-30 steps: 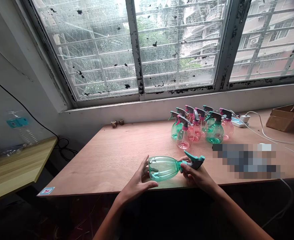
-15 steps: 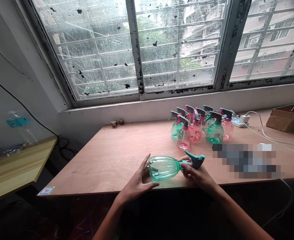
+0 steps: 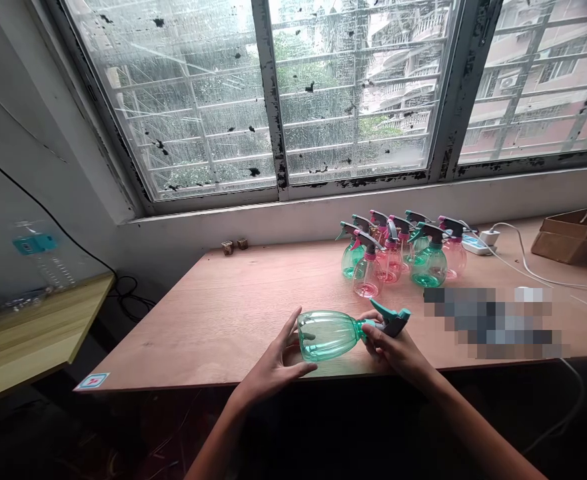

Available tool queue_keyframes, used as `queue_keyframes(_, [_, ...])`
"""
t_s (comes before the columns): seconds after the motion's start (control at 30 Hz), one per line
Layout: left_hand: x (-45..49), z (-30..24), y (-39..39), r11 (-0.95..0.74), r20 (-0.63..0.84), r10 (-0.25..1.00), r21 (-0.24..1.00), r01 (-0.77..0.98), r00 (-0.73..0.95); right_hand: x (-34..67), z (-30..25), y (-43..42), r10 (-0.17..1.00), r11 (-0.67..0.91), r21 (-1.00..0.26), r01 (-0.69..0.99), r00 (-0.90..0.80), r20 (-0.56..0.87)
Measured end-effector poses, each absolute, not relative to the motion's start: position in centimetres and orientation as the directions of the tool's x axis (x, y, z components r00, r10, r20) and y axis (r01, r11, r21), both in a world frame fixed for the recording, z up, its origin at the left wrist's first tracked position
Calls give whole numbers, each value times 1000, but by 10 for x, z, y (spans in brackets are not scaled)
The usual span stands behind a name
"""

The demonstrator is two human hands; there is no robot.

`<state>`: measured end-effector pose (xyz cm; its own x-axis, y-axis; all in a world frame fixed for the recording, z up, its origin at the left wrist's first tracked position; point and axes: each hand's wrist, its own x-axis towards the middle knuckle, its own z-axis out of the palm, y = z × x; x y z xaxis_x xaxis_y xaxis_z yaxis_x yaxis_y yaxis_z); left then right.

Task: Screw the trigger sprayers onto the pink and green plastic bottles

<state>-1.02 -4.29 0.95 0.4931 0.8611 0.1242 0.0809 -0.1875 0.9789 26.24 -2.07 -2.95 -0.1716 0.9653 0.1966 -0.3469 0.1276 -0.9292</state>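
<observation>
A clear green spray bottle (image 3: 329, 335) lies on its side near the front edge of the wooden table (image 3: 233, 307), its base to the left and its teal and grey trigger head (image 3: 392, 319) to the right. My left hand (image 3: 276, 363) cups the bottle's base, with the thumb under it and the fingers curved round it. My right hand (image 3: 392, 348) is closed on the neck and trigger head.
Several pink and green spray bottles (image 3: 398, 255) stand upright in a cluster at the back right. A white power strip (image 3: 479, 243) with cables lies behind them, and a cardboard box (image 3: 573, 233) sits at the far right. A lower wooden table (image 3: 28, 333) stands at the left.
</observation>
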Motion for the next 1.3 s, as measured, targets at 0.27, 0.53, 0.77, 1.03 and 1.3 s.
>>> queue_keyframes(0.27, [-9,12,-42,-189,127,854,979,72,505,262,-28,-22,964,119,-935,-334,-187,189])
queue_keyframes(0.53, [-7,15,-47,-193,144,839,980,41,525,263,-29,-22,966,105,-936,-335,-189,177])
queue_keyframes(0.77, [-12,9,-40,-177,120,859,982,68,497,265,-34,-19,964,111,-940,-322,-196,181])
queue_keyframes(1.03, [-10,14,-45,-189,132,846,980,58,516,266,-35,-19,962,128,-933,-336,-188,200])
queue_keyframes(1.3, [-11,11,-41,-193,136,856,979,63,499,265,-34,-19,959,110,-938,-328,-213,187])
